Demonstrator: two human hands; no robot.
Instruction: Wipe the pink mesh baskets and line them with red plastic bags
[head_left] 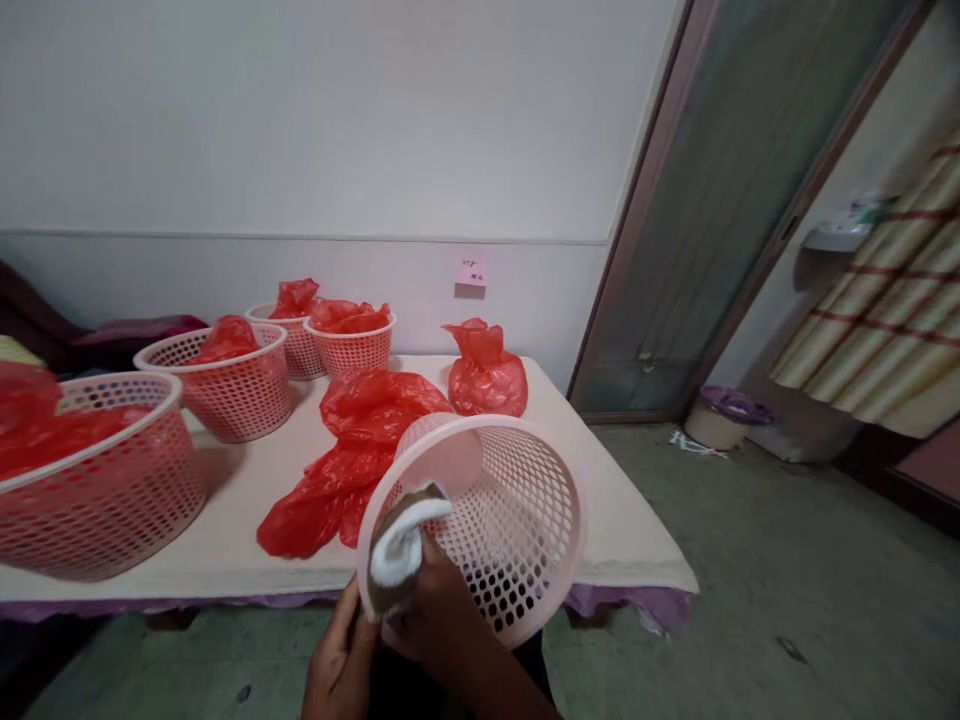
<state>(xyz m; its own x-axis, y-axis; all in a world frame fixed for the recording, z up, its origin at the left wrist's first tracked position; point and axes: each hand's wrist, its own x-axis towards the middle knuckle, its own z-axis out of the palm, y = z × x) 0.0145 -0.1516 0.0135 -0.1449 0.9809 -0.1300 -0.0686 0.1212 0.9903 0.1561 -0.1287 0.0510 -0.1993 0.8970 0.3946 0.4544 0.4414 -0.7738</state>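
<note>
A pink perforated plastic basket (517, 470) is tipped on its side at the table's front edge, its mouth facing me. My left hand (341, 655) grips its rim at the lower left. Inside the mouth, my right hand (439, 605) is closed on a white and brown cloth (401, 545), which lies against the basket's inner left wall. Just behind the basket, a crumpled red plastic bag (360, 440) spreads over the white-covered table (630, 540). A gathered red bag (487, 375), bulging with contents I cannot make out, stands farther back.
Several pink baskets holding red bags stand on the left, the nearest basket (105, 510) by the front edge. A pink note (471, 268) is on the wall. Right of the table are a sliding door (660, 230), a bin (724, 418) and a striped curtain (885, 300).
</note>
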